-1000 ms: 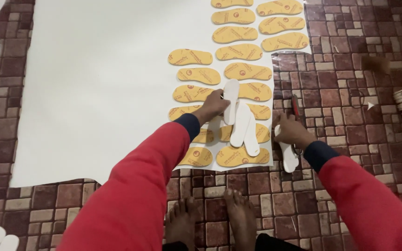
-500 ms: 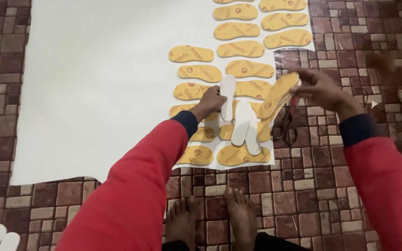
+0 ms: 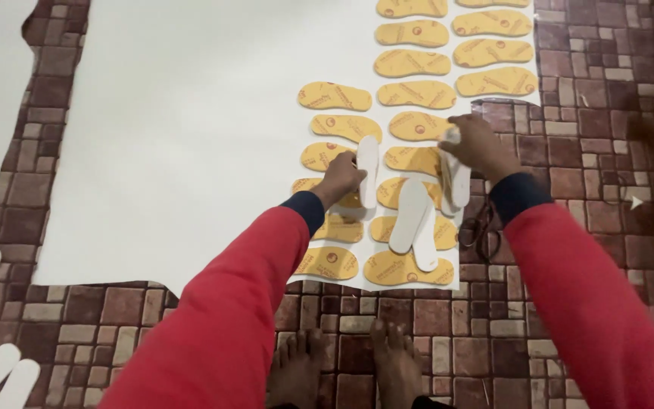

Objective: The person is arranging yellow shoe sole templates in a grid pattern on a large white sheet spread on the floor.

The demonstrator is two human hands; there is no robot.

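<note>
Since half a second ago, the right hand (image 3: 477, 145) has swung back in from the tiled floor's side and now sits over the sheet's right edge, fingers closed around a small stack of sole cutouts (image 3: 454, 176), white face showing with a yellow edge beside it; the stack hangs with its long axis running near-vertically in the frame, rounded end pointing toward the person. The left hand (image 3: 340, 177) rests on the sheet with fingers curled down, fingertips touching the edge of a white sole cutout (image 3: 368, 171) that lies flat, long axis pointing away from the person. Just beside it, two more white cutouts (image 3: 412, 220) lie overlapped and slightly tilted across the yellow ones. Those yellow sole shapes (image 3: 405, 63) are thin, flat and matte, rounded at toe and heel, ranged in rows with their long axes crosswise on a large smooth white sheet (image 3: 191, 136). Dark scissors (image 3: 480, 231) lie on the glossy brown mosaic floor (image 3: 607, 113) just off the sheet's corner.
</note>
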